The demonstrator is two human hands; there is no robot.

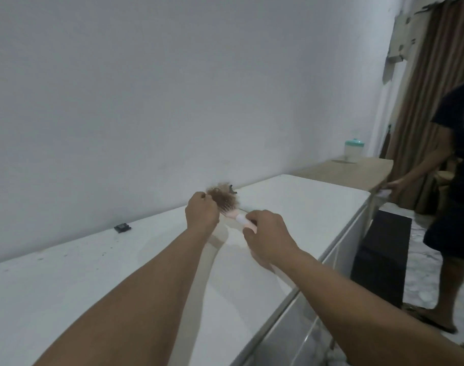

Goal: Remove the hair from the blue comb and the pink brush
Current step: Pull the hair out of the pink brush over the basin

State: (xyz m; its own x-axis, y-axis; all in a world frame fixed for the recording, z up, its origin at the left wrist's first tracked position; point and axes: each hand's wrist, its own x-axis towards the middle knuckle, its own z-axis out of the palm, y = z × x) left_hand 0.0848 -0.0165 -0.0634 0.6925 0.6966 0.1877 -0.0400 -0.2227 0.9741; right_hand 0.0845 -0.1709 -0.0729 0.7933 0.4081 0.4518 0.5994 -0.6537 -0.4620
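Now, from the head view, my right hand (265, 233) grips the pink brush (232, 208) by its handle above the white table (93, 273) while my left hand (200, 213) pinches its hair (219, 192); risk: strands snapping, leaving some in the bristles; comb unseen.

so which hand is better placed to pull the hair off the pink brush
Left. The left hand already pinches the hair clump on the bristles, while the right hand grips the pink brush handle, steadying it.

Small black object (122, 227) on white table (93, 273); teal-lidded jar (354, 151) on wooden counter (339, 171); bystander (455, 180) right.
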